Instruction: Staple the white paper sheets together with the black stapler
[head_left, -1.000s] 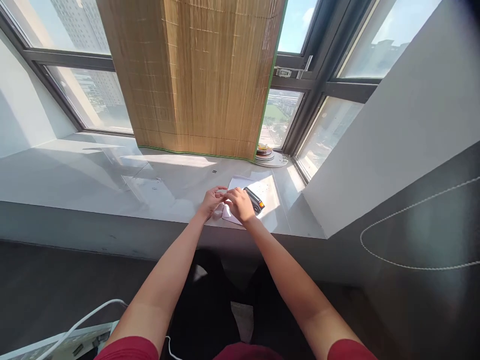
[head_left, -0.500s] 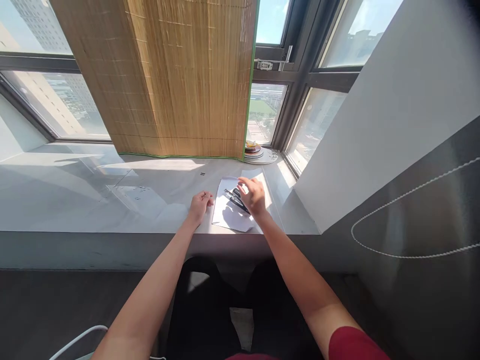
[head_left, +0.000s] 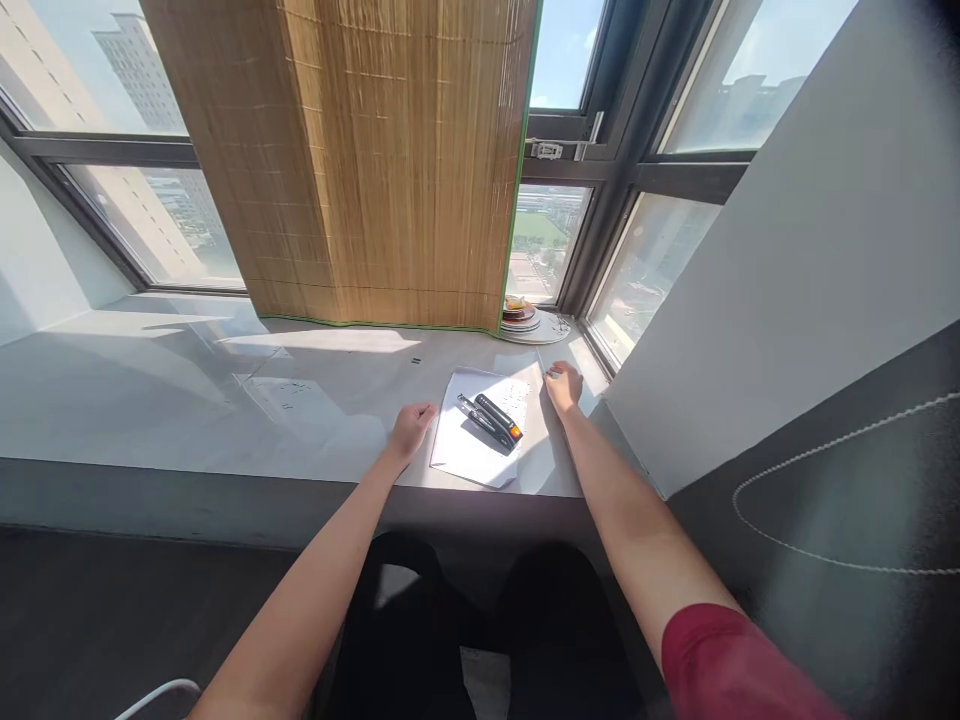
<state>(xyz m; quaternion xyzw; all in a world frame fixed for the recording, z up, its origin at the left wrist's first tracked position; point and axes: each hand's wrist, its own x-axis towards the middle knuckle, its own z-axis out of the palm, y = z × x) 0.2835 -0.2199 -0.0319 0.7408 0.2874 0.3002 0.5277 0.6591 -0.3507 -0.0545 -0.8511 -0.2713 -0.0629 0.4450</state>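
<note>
A small stack of white paper sheets (head_left: 469, 455) lies on the windowsill between my two hands. On top rest a slim black-and-silver pen-like tool (head_left: 485, 420) and a thicker black tool with an orange patch (head_left: 501, 417), side by side and slanted. My left hand (head_left: 412, 428) is loosely closed at the left edge of the paper, with nothing visible in it. To the right of the stack, my right hand (head_left: 564, 386) rests on the sill surface, its fingers curled and apart from the tools.
A bamboo blind (head_left: 405, 200) hangs in front of the window. Stacked plates (head_left: 544, 328) stand in the sill's far right corner. A white wall (head_left: 720, 270) slopes close on the right, with a beaded cord (head_left: 795, 555) beside it.
My right hand has moved right, away from above the tools, which now show fully on the paper. My left hand stays near the paper's left edge. The view has shifted slightly.
</note>
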